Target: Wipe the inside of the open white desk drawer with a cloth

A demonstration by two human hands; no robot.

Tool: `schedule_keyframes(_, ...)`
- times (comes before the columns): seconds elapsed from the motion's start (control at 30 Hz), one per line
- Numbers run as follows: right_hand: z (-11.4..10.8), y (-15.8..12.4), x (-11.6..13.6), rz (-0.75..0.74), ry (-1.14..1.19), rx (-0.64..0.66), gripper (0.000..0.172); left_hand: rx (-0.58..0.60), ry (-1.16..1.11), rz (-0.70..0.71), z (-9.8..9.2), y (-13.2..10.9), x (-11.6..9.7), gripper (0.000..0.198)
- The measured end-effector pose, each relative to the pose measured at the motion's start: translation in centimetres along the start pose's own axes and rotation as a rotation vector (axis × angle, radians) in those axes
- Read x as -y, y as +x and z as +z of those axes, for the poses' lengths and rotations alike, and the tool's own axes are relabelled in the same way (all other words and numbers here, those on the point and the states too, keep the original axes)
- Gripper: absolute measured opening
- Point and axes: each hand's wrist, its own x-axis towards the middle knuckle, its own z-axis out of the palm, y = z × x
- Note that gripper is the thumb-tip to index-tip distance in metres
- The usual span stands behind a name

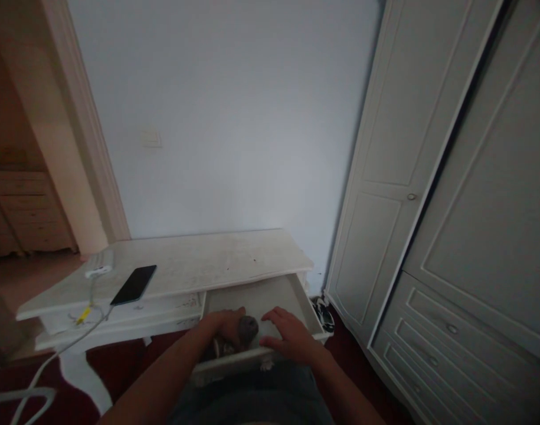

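Note:
A white drawer (pixel 276 296) is pulled out of the table in front of my body. Inside its left part, my left hand (pixel 225 326) is closed around a small grey rounded bundle (pixel 248 329), perhaps rolled cloth; its exact kind is unclear. Below that hand, other small brownish items (pixel 223 347) lie in the drawer's front left corner, partly covered. My right hand (pixel 291 335) hovers over the drawer's right half, fingers spread and thumb pointing at the bundle. A gap separates it from the bundle, and nothing is in it.
On the white table (pixel 208 254) lie a black phone (pixel 134 284) and a white power strip (pixel 100 263) with a cable. Dark shoes (pixel 323 314) stand on the floor right of the drawer. A tall white wardrobe (pixel 385 153) borders the right side; a doorway opens at left.

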Motion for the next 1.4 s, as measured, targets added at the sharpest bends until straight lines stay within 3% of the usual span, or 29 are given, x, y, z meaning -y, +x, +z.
schedule_keyframes(0.07,0.9,2.5,1.1,-0.035,0.038,0.052,0.053,0.036,-0.062,0.131,-0.2,-0.3,0.1,0.091)
schedule_keyframes(0.17,3.0,5.6,1.6,0.014,0.134,0.089,0.052,0.04,-0.102,0.223,-0.5,-1.3,0.5,0.076)
schedule_keyframes(0.3,5.2,7.6,0.7,0.046,0.044,0.189,0.062,-0.08,-0.068,0.122,-0.8,-3.7,2.3,0.078)
schedule_keyframes(0.47,6.4,9.8,0.5,-0.099,-0.295,0.269,0.071,-0.224,0.014,0.05,0.4,-6.4,2.8,0.054)
schedule_keyframes(0.63,7.5,11.6,1.1,-0.158,-0.42,0.347,0.077,-0.334,0.079,0.052,2.1,-7.2,1.8,0.041)
schedule_keyframes(0.8,8.0,10.8,1.2,-0.123,-0.509,0.347,0.075,-0.373,0.087,0.053,2.2,-7.3,1.8,0.04)
schedule_keyframes(0.97,6.7,10.4,0.3,-0.047,-0.564,0.326,0.085,-0.373,0.113,0.057,2.6,-6.9,2.0,0.043)
schedule_keyframes(1.07,4.5,10.5,-1.4,0.155,-0.566,0.234,0.085,-0.397,0.14,0.057,3.2,-6.4,2.5,0.047)
schedule_keyframes(1.27,-0.1,9.9,-5.3,0.529,-0.589,-0.026,0.061,-0.37,0.141,0.063,3.6,-6.2,2.6,0.039)
schedule_keyframes(1.4,0.0,10.3,-5.8,0.677,-0.578,-0.11,0.046,-0.399,0.113,0.045,3.3,-6.5,2.2,0.038)
